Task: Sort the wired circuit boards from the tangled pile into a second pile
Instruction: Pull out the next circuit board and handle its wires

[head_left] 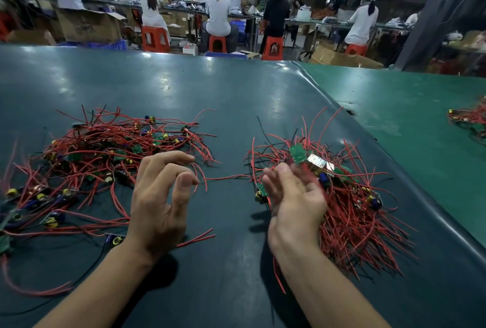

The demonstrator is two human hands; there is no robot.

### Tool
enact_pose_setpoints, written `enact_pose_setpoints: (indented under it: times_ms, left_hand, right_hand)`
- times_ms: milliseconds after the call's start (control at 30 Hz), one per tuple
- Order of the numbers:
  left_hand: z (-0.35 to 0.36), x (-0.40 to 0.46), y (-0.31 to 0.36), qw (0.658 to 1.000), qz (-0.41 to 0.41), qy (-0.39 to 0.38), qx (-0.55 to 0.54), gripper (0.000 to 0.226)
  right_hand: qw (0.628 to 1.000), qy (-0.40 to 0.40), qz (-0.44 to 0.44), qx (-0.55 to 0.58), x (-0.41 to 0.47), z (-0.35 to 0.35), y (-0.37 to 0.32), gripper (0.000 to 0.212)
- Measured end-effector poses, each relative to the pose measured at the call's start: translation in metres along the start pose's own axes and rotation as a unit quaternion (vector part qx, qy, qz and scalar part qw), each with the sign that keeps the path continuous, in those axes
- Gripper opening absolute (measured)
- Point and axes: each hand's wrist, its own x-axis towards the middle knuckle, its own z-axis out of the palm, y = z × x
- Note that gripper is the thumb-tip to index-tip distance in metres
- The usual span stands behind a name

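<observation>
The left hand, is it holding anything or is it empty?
Empty, as far as the view shows. The left hand hovers above the table with fingers loosely curled; one red wire passes near its fingertips, but nothing is pinched.

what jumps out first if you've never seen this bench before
Two heaps of red-wired circuit boards on the dark green table: a loose tangled pile on the left, a tidier pile on the right. Between them hover the left hand, fingers loosely curled, and the blurred right hand at the right pile's edge.

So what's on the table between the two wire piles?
In the head view: both hands, left and right, plus one red wire bridging the piles across dark mat.
</observation>
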Motion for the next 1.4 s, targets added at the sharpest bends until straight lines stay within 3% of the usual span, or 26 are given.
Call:
enact_pose_setpoints:
  times_ms: [100, 300, 367, 433, 533, 633, 767, 933, 1100, 1300, 1400]
  left_hand:
    - [0.000, -0.001, -0.006, 1.000, -0.006, -0.007, 0.006, 0.056]
    - [0.000, 0.000, -0.005, 1.000, -0.013, -0.017, 0.005, 0.053]
    - [0.000, 0.001, -0.003, 0.997, -0.011, -0.022, 0.070, 0.043]
    - [-0.005, 0.003, -0.006, 0.977, -0.018, -0.029, 0.211, 0.033]
    - [-0.016, 0.011, -0.019, 0.940, -0.094, -0.042, 0.327, 0.038]
    - [-0.026, 0.010, -0.035, 0.905, -0.179, -0.074, 0.378, 0.040]
    - [-0.033, 0.009, -0.045, 0.869, -0.247, -0.138, 0.406, 0.037]
    - [-0.031, 0.007, -0.048, 0.870, -0.311, -0.150, 0.352, 0.027]
    - [-0.023, 0.009, -0.058, 0.876, -0.281, -0.199, 0.337, 0.057]
    - [-0.021, 0.015, -0.062, 0.876, -0.290, -0.169, 0.347, 0.045]
    - [-0.023, 0.011, -0.057, 0.895, -0.266, -0.151, 0.324, 0.033]
  right_hand:
    - [0.999, 0.005, 0.036, -0.007, -0.004, 0.000, 0.009, 0.008]
    - [0.991, 0.008, 0.123, 0.043, 0.006, -0.003, -0.007, 0.067]
    - [0.992, -0.025, 0.119, -0.026, 0.006, -0.003, -0.008, 0.067]
    - [0.988, -0.061, 0.028, -0.137, 0.003, -0.003, -0.004, 0.059]
    - [0.946, -0.159, -0.114, -0.259, -0.003, -0.003, 0.003, 0.057]
    - [0.877, -0.217, -0.206, -0.375, -0.002, -0.009, 0.011, 0.054]
    - [0.818, -0.247, -0.232, -0.465, 0.003, -0.012, 0.020, 0.050]
    - [0.766, -0.272, -0.233, -0.534, 0.013, -0.013, 0.024, 0.045]
    - [0.777, -0.273, -0.218, -0.524, 0.012, -0.013, 0.018, 0.041]
    - [0.777, -0.274, -0.211, -0.526, 0.008, -0.011, 0.014, 0.041]
    - [0.780, -0.269, -0.214, -0.523, 0.007, -0.012, 0.013, 0.041]
